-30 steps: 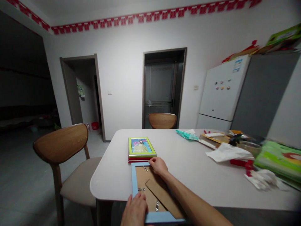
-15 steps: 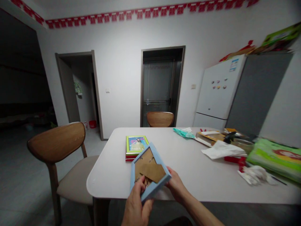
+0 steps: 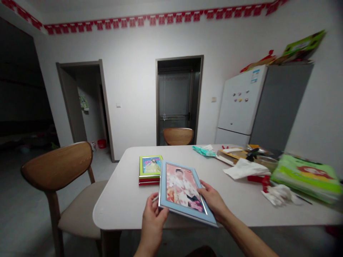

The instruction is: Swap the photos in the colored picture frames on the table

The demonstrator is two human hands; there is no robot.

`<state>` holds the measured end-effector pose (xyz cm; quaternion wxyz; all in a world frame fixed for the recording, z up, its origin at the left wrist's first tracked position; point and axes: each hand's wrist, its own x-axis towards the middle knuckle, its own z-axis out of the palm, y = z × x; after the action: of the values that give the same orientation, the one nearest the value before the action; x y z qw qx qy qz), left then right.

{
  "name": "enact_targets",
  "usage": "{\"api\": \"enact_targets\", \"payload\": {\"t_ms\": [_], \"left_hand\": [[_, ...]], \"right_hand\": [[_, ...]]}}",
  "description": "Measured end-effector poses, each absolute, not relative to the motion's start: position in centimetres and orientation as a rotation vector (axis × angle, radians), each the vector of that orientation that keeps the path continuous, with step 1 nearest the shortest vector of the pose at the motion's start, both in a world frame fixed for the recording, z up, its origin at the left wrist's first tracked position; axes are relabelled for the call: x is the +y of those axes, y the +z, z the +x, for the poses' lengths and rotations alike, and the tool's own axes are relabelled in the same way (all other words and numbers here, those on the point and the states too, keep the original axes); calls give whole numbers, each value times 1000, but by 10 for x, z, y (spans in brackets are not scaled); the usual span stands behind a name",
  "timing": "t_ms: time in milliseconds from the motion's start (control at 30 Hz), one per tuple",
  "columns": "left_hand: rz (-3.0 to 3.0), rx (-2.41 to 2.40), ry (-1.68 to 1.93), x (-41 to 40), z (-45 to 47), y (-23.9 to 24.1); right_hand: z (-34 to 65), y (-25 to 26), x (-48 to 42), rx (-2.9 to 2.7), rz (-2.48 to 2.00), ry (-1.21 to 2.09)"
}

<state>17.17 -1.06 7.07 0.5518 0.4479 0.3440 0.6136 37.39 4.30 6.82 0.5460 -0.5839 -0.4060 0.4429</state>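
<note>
A light blue picture frame [image 3: 162, 185] is tilted above the near edge of the table, its picture side towards me. The picture behind it has a pink background and pale clothing. My right hand [image 3: 214, 201] grips the frame's right side, thumb on the front and the other fingers partly hidden. My left hand [image 3: 154, 216] is closed at the lower left corner, thumb against the edge; its fingertips are partly hidden. Just behind the blue frame lies a stack of frames, a lime green frame [image 3: 142, 166] on top and a red frame [image 3: 146, 182] underneath.
On the right of the white table [image 3: 115, 200] are a green plastic package [image 3: 308, 175], white tissue [image 3: 243, 170], crumpled white material [image 3: 281, 195] and a teal packet [image 3: 204, 151]. Wooden chairs stand at the left [image 3: 59, 166] and far side [image 3: 178, 136]. A fridge [image 3: 238, 103] stands behind.
The blue frame has turned from its brown backing side to its picture side. My left hand has moved from the backing to the lower left corner. The view has shifted slightly.
</note>
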Motion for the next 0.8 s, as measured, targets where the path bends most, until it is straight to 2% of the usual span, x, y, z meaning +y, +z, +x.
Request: {"api": "enact_targets", "payload": {"t_ms": [100,200,333,467,600,800], "left_hand": [[1251,847,1301,-4,195,57],[1611,1089,1132,0,216,48],[1894,1312,897,2,231,45],[1934,1341,840,2,234,40],[1915,1374,832,6,222,35],[1723,1474,968,30,176,36]], "right_hand": [[418,58,67,-1145,-1615,856],[451,46,84,-1321,-1784,658],[474,37,90,-1431,-1838,625],[481,34,89,-1518,-1895,543],[475,35,91,-1571,-2014,315],[405,43,101,-1804,-1863,3]]}}
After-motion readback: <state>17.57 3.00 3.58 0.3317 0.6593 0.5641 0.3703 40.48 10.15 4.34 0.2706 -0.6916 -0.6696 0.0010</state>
